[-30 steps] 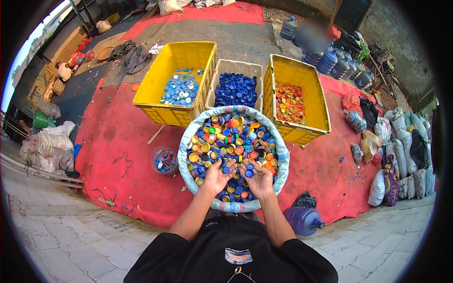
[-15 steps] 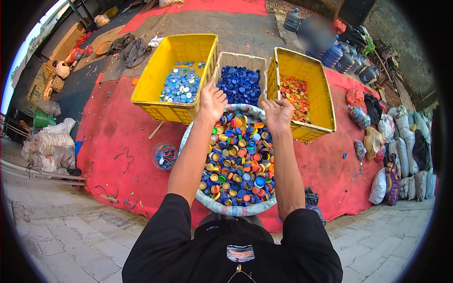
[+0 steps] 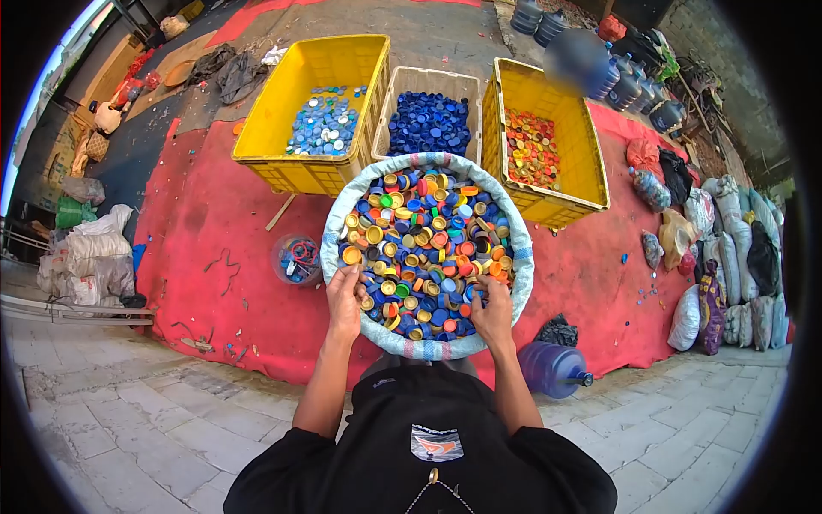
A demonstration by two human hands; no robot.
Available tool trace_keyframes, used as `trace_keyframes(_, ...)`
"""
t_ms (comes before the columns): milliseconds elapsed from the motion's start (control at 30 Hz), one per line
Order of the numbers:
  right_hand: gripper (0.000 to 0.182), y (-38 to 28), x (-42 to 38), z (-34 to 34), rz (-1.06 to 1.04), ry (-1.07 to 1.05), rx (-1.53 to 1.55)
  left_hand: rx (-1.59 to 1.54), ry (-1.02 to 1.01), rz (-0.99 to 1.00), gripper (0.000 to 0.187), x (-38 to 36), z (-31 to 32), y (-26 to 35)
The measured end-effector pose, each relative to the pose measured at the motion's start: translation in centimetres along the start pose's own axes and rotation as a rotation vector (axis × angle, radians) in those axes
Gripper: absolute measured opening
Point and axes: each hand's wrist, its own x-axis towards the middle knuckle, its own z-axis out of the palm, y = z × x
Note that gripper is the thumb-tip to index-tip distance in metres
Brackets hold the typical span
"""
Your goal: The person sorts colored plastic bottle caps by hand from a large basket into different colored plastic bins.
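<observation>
A round sack with a rolled rim [image 3: 341, 206], full of mixed coloured bottle caps [image 3: 428, 248], stands right in front of me. At its left side my left hand [image 3: 346, 300] touches the caps, fingers curled; what it holds, if anything, is too small to name. My right hand [image 3: 491, 310] reaches into the caps at the right side, fingers bent down among them, grip unclear. Beyond the sack are a yellow crate [image 3: 282, 103] with light blue and white caps, a whitish crate [image 3: 462, 83] with dark blue caps, and another yellow crate [image 3: 565, 128] with orange and red caps.
A small tub [image 3: 297, 259] of caps sits left of the sack on the red ground sheet [image 3: 205, 223]. A large blue water bottle [image 3: 552, 370] lies at the right. Filled sacks [image 3: 728, 223] line the far right, with more bags [image 3: 90, 261] at the left.
Both hands have come back from near the crates to the sack's near half, down at the caps. The view has shifted, showing the whole sack rim and the large bottle.
</observation>
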Motion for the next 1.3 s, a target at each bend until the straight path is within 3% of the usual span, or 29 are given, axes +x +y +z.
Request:
trace_keyframes(233, 0.034, -0.4, -1.3, 0.7, 0.049, -0.091, -0.001, 0.061, 0.037, 0.043, 0.01, -3.1, -0.7, -1.9)
trace_keyframes(567, 0.03, -0.2, -0.2, 1.1, -0.111, -0.116, -0.129, 0.128, 0.028, 0.071, 0.011, -4.2, -1.6, -2.2)
trace_keyframes(733, 0.024, 0.2, 3.1, 1.8, -0.045, -0.089, -0.098, 0.155, 0.019, 0.068, 0.011, -4.3, -1.1, -2.3)
trace_keyframes(867, 0.023, 1.0, 8.2, 2.6, -0.096, 0.051, -0.054, 0.223, -0.014, 0.027, 0.013, -4.6, -0.1, -2.3)
trace_keyframes(967, 0.026, 2.6, 12.0, 4.1, 0.003, 0.035, -0.067, 0.255, -0.028, 0.013, 0.015, -5.2, 1.1, -2.1)
trace_keyframes(1200, 0.041, 0.7, 15.5, 5.5, -0.02, 0.008, -0.504, 0.303, -0.048, 0.007, 0.019, -5.7, 1.2, -2.9)
trace_keyframes(1300, 0.041, 0.8, 15.7, 6.0, -0.03, -0.005, -0.507, 0.323, -0.051, 0.009, 0.02, -5.6, 1.0, -3.2)
